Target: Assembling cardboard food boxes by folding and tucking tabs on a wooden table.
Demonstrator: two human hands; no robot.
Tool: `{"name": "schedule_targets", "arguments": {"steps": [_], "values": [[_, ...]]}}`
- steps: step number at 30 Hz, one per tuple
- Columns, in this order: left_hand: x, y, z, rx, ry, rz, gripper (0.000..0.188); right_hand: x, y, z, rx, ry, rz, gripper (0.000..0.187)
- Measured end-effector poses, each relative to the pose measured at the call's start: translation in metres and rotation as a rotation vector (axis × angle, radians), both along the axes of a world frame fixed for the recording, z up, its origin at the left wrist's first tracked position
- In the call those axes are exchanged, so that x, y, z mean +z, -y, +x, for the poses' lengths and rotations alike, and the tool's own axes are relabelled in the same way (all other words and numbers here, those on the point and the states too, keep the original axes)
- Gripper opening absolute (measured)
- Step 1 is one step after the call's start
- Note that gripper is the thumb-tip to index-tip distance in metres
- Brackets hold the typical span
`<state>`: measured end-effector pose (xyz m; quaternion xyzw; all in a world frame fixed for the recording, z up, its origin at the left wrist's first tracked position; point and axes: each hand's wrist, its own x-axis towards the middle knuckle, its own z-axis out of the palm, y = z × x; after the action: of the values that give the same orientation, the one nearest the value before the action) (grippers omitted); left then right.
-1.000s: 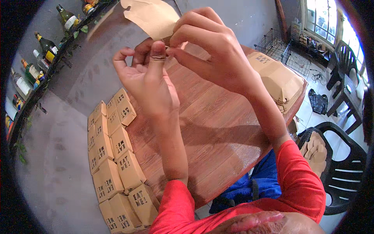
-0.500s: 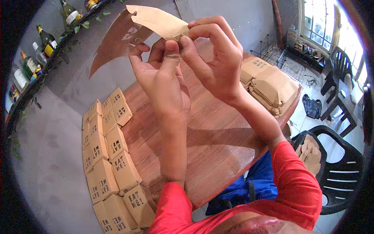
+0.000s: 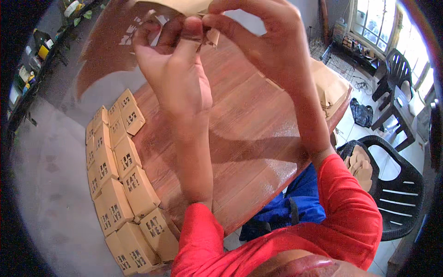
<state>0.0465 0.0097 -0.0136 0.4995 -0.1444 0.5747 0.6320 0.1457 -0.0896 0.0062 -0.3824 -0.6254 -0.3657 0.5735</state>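
Both hands grip a brown cardboard box blank (image 3: pixel 107 42), raised above the table and bent into a curve. Its top runs out of the picture. My left hand (image 3: pixel 177 74) pinches the blank's edge between thumb and fingers, and some of its fingers are hidden behind the card. Close beside it, my right hand (image 3: pixel 272 46) pinches the same edge with thumb and index finger, at a small folded flap. The printed face of the blank is turned away to the left and smeared by motion.
Folded brown boxes (image 3: pixel 140 187) stand in rows along the left side of the wooden table (image 3: pixel 230 171). A stack of flat blanks (image 3: pixel 330 85) lies at the right, partly behind my right arm. Bottles (image 3: pixel 42 46) line a shelf at far left. A black chair (image 3: pixel 397 194) holds cardboard pieces.
Both hands and the blank have moved up in the view, so the blank's upper part is now cut off. The surroundings have shifted slightly left. Both hands keep their pinch.
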Motion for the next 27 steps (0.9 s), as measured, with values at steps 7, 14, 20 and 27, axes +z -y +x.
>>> {"name": "schedule_targets", "arguments": {"steps": [7,14,20,27], "values": [[-0.002,-0.008,0.011,-0.157,-0.003,0.125,0.043,-0.005,0.007,0.020,-0.030,0.015,-0.024,0.011],[0.009,-0.012,-0.003,-0.229,-0.165,0.010,0.047,0.000,-0.001,0.011,-0.233,0.036,0.013,0.014],[-0.005,-0.021,0.018,-0.228,-0.042,0.010,0.064,-0.015,-0.025,0.035,-0.021,0.029,-0.174,0.016],[0.000,-0.027,0.012,-0.076,-0.159,0.101,0.065,-0.013,-0.025,0.054,0.264,-0.336,-0.207,0.045]]}}
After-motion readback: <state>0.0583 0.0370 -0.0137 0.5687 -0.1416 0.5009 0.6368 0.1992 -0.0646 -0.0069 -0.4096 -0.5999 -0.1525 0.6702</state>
